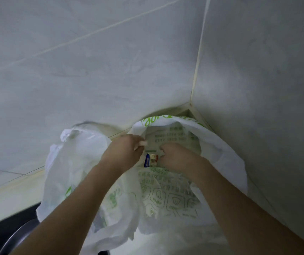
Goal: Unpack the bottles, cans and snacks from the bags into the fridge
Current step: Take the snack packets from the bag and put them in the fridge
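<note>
Pale tiled walls point(110, 61) meet in a corner at far right; a light counter point(9, 201) runs along their base. Two white plastic bags sit in that corner: right bag point(221, 144) with green print, mouth open; left bag point(70, 162) slumped beside it, touching. Both hands reach into the right bag. Left hand point(123, 151): fingers curled at the bag's left rim, apparently pinching the plastic. Right hand point(177, 157): curled low inside; cannot tell what it grips. Between the hands, a small blue, white and red snack packet point(150, 160) lies inside the bag. Fridge not in view. Judgement: unpacking under way, bags not empty; contents otherwise hidden.
</note>
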